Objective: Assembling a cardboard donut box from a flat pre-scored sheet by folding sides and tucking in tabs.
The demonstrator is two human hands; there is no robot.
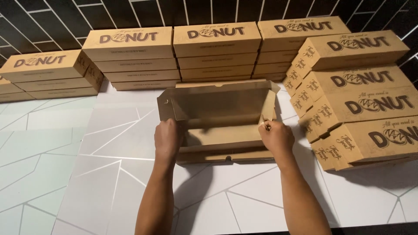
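A brown cardboard box [217, 111] lies open on the white patterned table [109, 143], its lid standing up at the back. My left hand [167, 139] grips the box's left side wall near the front corner. At the right corner, my right hand [275, 135] pinches the side flap. The box looks empty inside.
Stacks of closed brown printed boxes line the back [215, 41] and the left [45, 65] against a dark tiled wall. A taller slanted stack [361, 104] stands close on the right, almost touching the open box.
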